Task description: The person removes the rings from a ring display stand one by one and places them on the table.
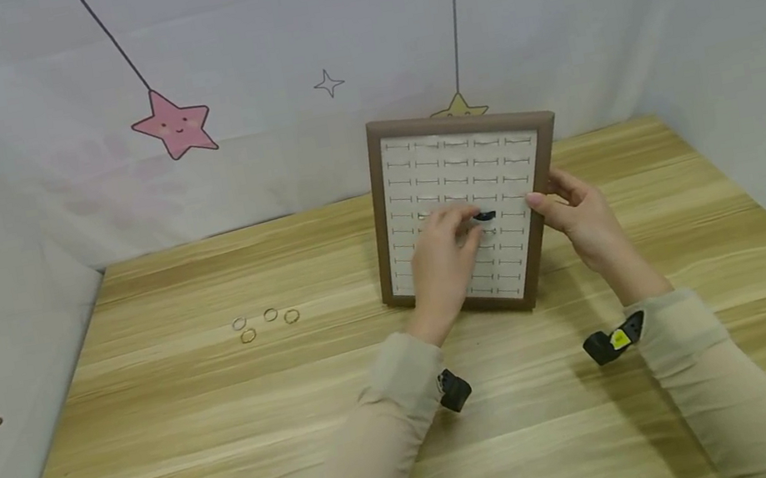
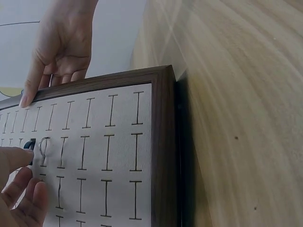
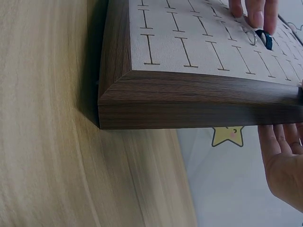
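A brown-framed ring display board [image 1: 458, 121] with a pale slotted panel stands tilted on the table. My left hand [image 1: 443, 267] is at the panel, a fingertip touching a black ring [image 3: 269, 40] set in one slot. In the left wrist view, the thumb and other fingers are apart from that ring. Just below the black ring, a silver ring [image 2: 41, 149] stands in the neighbouring slot. My right hand [image 1: 589, 225] grips the board's right edge, thumb on the front and fingers behind.
Several thin rings [image 1: 293, 322] lie loose on the wooden table [image 1: 181, 442], left of the board. A white curtain [image 1: 245, 50] printed with stars hangs behind and at the sides. Each wrist carries a black camera [image 1: 456, 390].
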The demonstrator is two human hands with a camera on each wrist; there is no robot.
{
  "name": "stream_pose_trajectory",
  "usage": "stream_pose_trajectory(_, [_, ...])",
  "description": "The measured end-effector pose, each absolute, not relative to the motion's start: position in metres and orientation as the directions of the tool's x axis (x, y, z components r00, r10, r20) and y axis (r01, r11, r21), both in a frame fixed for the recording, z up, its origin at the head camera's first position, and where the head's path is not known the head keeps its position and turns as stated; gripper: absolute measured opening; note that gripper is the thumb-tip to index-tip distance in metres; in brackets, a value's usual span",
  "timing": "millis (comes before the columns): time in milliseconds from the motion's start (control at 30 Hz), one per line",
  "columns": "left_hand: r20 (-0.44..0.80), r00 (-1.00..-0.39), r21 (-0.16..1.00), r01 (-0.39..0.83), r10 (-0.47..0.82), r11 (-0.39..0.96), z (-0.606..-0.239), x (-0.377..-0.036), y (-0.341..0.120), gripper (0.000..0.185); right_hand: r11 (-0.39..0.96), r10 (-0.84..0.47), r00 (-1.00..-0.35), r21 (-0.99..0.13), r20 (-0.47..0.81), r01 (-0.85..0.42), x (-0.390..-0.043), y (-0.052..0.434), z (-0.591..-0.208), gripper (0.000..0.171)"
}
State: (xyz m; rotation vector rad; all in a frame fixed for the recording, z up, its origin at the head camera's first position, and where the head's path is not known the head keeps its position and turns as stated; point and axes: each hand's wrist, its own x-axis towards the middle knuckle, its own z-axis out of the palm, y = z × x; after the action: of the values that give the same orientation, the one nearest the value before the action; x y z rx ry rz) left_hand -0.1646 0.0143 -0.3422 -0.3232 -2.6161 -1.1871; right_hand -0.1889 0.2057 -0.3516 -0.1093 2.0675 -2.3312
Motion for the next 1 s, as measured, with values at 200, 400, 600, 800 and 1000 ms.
stream_pose_trajectory(200, [0.304,-0.948,0.691,0.284,0.090,0.665,-0.3425,-0.1655,0.0184,0.023,-0.126,-0.063,-0.997,-0.992,0.039,-0.031,-0.1888,0.2063,-0.3520,0.059])
stream_pose_trajectory(400, [0.281,-0.955,0.659,0.265,0.096,0.704,-0.3400,-0.1654,0.0196,0.023,-0.134,-0.063,-0.997,-0.990,0.043,-0.034,-0.1891,0.2062,-0.3523,0.055])
stream_pose_trajectory(600, [0.266,-0.959,0.639,0.251,0.097,0.727,-0.3382,-0.1654,0.0195,0.021,-0.127,-0.064,-0.997,-0.992,0.034,-0.026,-0.1886,0.2055,-0.3516,0.059])
stream_pose_trajectory(800, [0.285,-0.952,0.611,0.270,0.111,0.744,-0.3371,-0.1647,0.0193,0.020,-0.116,-0.055,-0.998,-0.993,0.032,-0.025,-0.1896,0.2052,-0.3518,0.062])
stream_pose_trajectory(1000, [0.291,-0.949,0.578,0.276,0.122,0.768,-0.3354,-0.1649,0.0193,0.016,-0.105,-0.055,-0.998,-0.994,0.033,-0.027,-0.1901,0.2052,-0.3517,0.062])
